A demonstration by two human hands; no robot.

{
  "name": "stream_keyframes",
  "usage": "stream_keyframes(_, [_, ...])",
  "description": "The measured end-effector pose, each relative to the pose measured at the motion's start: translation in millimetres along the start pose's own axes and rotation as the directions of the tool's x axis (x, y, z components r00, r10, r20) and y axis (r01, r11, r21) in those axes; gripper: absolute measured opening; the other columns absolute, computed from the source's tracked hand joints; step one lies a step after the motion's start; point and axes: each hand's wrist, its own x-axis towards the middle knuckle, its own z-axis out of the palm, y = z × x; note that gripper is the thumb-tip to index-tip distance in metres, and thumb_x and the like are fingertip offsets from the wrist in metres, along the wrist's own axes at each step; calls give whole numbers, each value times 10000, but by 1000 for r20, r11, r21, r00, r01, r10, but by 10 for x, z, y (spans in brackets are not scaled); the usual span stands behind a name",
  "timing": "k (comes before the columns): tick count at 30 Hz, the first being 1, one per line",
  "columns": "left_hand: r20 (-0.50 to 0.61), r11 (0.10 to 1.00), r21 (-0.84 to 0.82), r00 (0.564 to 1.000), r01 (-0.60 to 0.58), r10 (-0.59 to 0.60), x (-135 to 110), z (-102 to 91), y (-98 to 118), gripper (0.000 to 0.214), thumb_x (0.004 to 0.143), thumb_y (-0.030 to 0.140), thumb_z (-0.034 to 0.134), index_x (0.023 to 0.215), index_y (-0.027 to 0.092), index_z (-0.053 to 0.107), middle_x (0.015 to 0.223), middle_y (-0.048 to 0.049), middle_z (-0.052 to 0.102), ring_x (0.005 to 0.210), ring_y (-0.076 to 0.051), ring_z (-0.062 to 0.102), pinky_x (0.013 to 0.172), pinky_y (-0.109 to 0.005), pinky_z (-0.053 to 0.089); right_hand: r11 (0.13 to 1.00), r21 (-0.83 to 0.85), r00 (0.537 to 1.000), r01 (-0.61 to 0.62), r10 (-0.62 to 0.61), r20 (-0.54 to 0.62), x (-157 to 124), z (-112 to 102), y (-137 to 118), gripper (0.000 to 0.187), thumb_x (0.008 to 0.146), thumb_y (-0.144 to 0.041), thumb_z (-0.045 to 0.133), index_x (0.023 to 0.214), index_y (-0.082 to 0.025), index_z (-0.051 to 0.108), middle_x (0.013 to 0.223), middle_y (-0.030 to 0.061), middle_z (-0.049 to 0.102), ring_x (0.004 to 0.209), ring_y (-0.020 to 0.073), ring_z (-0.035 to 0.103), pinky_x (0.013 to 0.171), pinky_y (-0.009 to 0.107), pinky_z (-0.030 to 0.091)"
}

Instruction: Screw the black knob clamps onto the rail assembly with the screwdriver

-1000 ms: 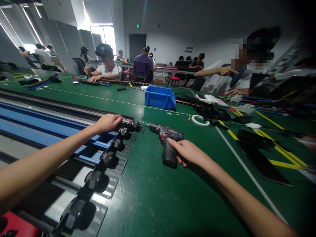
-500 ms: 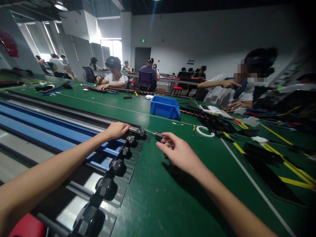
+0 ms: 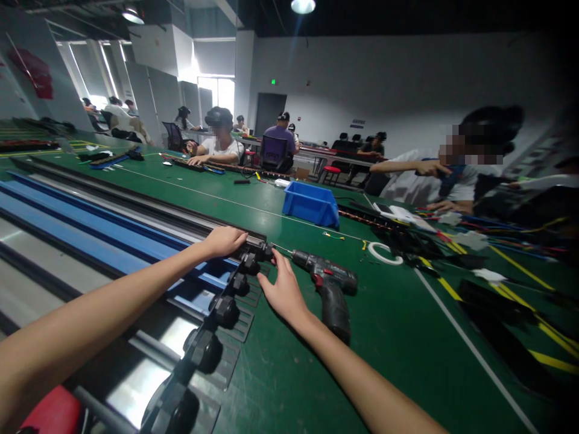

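My left hand (image 3: 227,241) lies over the far end of a long metal panel (image 3: 149,232), its fingers curled round the edge and partly hidden. Along the panel's end runs a row of black cable glands (image 3: 226,310), with slotted black tabs sticking out below. Close to the farthest gland (image 3: 268,252) is my right hand (image 3: 284,290); thumb and fingers are apart, and the fingertips reach to the gland. Whether they touch it I cannot tell. A black and red cordless drill (image 3: 332,283) lies on its side just right of that hand, its long thin bit pointing left at the panel.
The green tabletop (image 3: 289,386) carries a blue bin (image 3: 311,204), a white ring (image 3: 385,253) and small yellow-green wires. Cables and dark parts lie at the right. A co-worker (image 3: 434,175) sits there; another person (image 3: 219,141) works across the table.
The drill has left my right hand and now lies on the table. That hand has moved left to the farthest gland and opened. My left hand stays on the panel. The view has tilted slightly up.
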Motion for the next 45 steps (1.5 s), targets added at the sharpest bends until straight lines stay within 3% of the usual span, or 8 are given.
stream_keyframes(4, [4, 1000, -2, 1000, 14, -14, -6, -2, 7, 563, 994, 515, 244, 855, 204, 693, 869, -123, 736, 809, -257, 690, 688, -313, 417, 993, 117, 999, -28, 32, -37, -17, 21, 68, 645, 813, -309, 683, 1417, -238, 468, 1362, 120, 563, 1228, 274, 581, 1093, 461, 429])
stream_keyframes(9, [6, 1000, -14, 1000, 21, -21, -20, -21, 25, 568, 991, 518, 244, 852, 201, 695, 864, -121, 734, 795, -263, 681, 665, -308, 399, 971, 232, 998, -60, 61, 3, -18, -31, 87, 595, 823, -343, 696, 1378, -234, 514, 1338, 109, 607, 1231, 255, 593, 1091, 447, 431])
stream_keyframes(18, [-16, 999, -41, 1000, 18, -19, -17, -22, 42, 538, 984, 500, 275, 804, 208, 689, 806, -100, 723, 738, -234, 660, 627, -298, 361, 984, 180, 999, -20, 14, 34, -25, -75, 110, 635, 827, -328, 695, 1414, -235, 468, 1369, 110, 587, 1177, 245, 629, 1038, 422, 473])
stream_keyframes(24, [-50, 1000, -30, 999, -3, 1, 0, -3, 21, 537, 981, 496, 288, 802, 207, 703, 784, -99, 713, 737, -236, 648, 621, -299, 336, 997, 42, 993, 71, -74, 92, -50, -109, 52, 709, 838, -314, 679, 1482, -224, 397, 1405, 122, 558, 1263, 256, 569, 1087, 428, 436])
stream_keyframes(28, [-65, 1000, -29, 998, 1, -3, 14, 6, 5, 532, 978, 496, 302, 775, 200, 696, 763, -97, 709, 721, -227, 640, 606, -296, 309, 988, -42, 983, 147, -141, 118, -44, -96, 38, 662, 862, -262, 624, 1484, -227, 402, 1474, 126, 486, 1330, 265, 508, 1120, 450, 406])
stream_keyframes(38, [-119, 989, 6, 982, 147, -146, 14, -15, 23, 547, 972, 515, 312, 782, 206, 721, 777, -113, 732, 723, -243, 656, 588, -295, 304, 979, -65, 967, 191, -177, 182, 49, 22, 67, 685, 866, -245, 606, 1507, -213, 367, 1490, 140, 474, 1365, 282, 468, 1149, 500, 356])
stream_keyframes(45, [-104, 987, 37, 983, 156, -151, 11, -15, 31, 555, 969, 516, 310, 791, 203, 732, 795, -116, 737, 739, -241, 664, 592, -291, 322, 975, -55, 958, 216, -201, 203, 75, 23, 81, 704, 855, -242, 621, 1508, -209, 358, 1492, 143, 470, 1371, 276, 461, 1157, 494, 345])
